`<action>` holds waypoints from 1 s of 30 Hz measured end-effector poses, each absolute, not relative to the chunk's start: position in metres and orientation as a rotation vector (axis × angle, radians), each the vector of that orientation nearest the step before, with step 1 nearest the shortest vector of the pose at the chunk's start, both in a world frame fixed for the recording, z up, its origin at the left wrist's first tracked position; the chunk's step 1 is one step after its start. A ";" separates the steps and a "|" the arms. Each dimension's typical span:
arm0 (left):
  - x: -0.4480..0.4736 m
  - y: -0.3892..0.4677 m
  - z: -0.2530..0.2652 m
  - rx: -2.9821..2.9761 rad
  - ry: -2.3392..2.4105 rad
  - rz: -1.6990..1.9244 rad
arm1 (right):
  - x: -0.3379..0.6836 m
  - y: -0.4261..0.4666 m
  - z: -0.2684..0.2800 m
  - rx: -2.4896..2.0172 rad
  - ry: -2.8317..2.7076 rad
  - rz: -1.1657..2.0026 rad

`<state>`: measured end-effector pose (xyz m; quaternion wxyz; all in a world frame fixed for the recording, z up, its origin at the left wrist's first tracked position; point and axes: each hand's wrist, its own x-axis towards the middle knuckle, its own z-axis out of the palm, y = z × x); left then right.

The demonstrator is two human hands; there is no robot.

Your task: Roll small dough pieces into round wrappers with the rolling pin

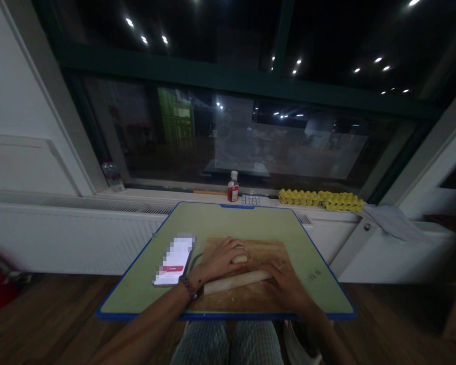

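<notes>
A wooden board lies on the small table before me. Near its middle my left hand curls over a pale rounded lump, fingers bent around it. A long pale cylinder lies across the board, slightly tilted, just in front of that hand. At its right end my right hand is closed over it, and the hand covers that end. Whether the cylinder is dough or a smooth rod, I cannot tell.
The green table has a blue rim. A lit phone lies left of the board. On the windowsill stand a bottle of reddish liquid, a yellow egg carton and a clear bottle. Papers lie at the right.
</notes>
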<state>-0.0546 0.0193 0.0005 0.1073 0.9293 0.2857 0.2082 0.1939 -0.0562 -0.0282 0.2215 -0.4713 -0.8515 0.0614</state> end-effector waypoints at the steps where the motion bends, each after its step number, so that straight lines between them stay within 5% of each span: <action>1: -0.054 0.019 0.001 2.724 0.839 0.625 | 0.194 -0.056 -0.028 -1.303 -2.353 0.171; 21: -0.066 0.026 0.006 2.604 0.704 0.541 | 0.195 -0.057 -0.035 -1.398 -2.334 0.129; 30: -0.069 0.042 0.002 2.175 1.092 0.883 | 0.194 -0.059 -0.033 -1.394 -2.336 0.088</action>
